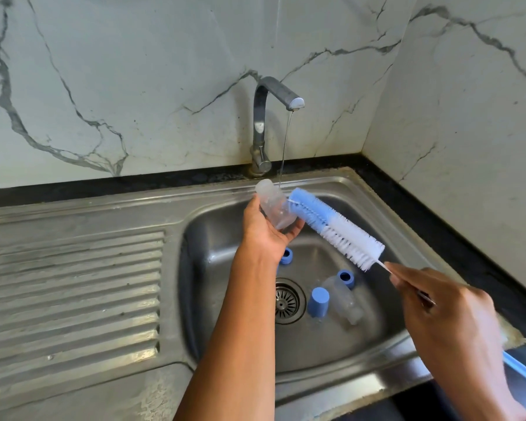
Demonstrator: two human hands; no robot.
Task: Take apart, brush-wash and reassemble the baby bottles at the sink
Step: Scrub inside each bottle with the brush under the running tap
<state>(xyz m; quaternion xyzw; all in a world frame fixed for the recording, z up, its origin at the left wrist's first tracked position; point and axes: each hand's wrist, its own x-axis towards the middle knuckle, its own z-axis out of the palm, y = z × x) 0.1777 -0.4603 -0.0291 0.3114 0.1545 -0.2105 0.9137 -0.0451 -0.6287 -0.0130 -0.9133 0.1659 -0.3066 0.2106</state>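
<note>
Your left hand [266,229] grips a clear bottle [275,205] tilted over the sink [386,338], just beside the thin stream from the tap [261,123]. Your right hand [444,311] pinches the wire stem of the bottle brush [336,227], its blue tip at the bottle's side. In the basin, right of the drain [287,300]: a second clear bottle [342,299], a blue cap [318,302], two blue collars [346,278].

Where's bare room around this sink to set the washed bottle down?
The ribbed drainboard left of the basin is bare, as is the flat steel strip in front of it. The basin floor is crowded: drain, blue cap, two blue rings and another clear bottle. The right rim is narrow.
</note>
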